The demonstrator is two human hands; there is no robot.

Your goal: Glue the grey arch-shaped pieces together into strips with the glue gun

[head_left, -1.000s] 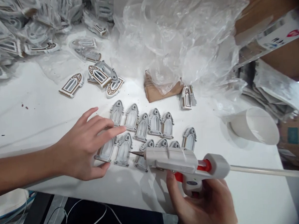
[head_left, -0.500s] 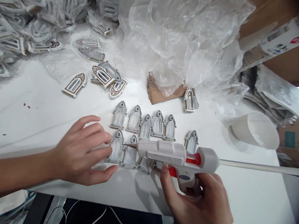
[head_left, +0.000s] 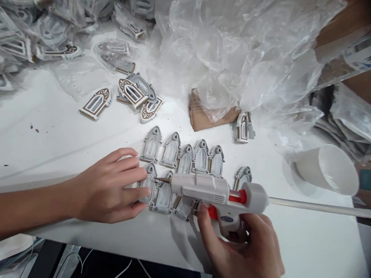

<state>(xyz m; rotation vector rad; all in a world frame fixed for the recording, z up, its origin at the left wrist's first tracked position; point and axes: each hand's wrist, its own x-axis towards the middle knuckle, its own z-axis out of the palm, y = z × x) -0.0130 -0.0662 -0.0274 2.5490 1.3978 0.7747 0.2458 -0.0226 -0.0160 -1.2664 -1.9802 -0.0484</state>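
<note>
My right hand (head_left: 244, 252) is wrapped round the grip of a white hot glue gun (head_left: 203, 190), its thumb near the red trigger. A clear glue stick (head_left: 316, 207) sticks out of the gun's back. The thin metal nozzle points left, above two arched window-shaped pieces lying face down in the front row. My left hand (head_left: 110, 188) is open, its fingers stretched over the edge of the leftmost arched piece (head_left: 151, 183); whether they press on it is hard to tell. Beside it lies a second grey arched piece (head_left: 163, 196). The gun partly covers others in that row.
Behind is another row of face-down pieces (head_left: 170, 150). Face-up pieces with brown scrollwork (head_left: 131, 92) lie farther back, near bagged pieces (head_left: 52, 30). Crumpled clear plastic (head_left: 230, 41) and torn cardboard (head_left: 203, 117) lie at the back. A white cup (head_left: 327, 169) lies tipped at right.
My left hand has moved slightly right, its fingers now closer together over the leftmost piece. The glue gun stays in my right hand, and the whole view has shifted slightly.
</note>
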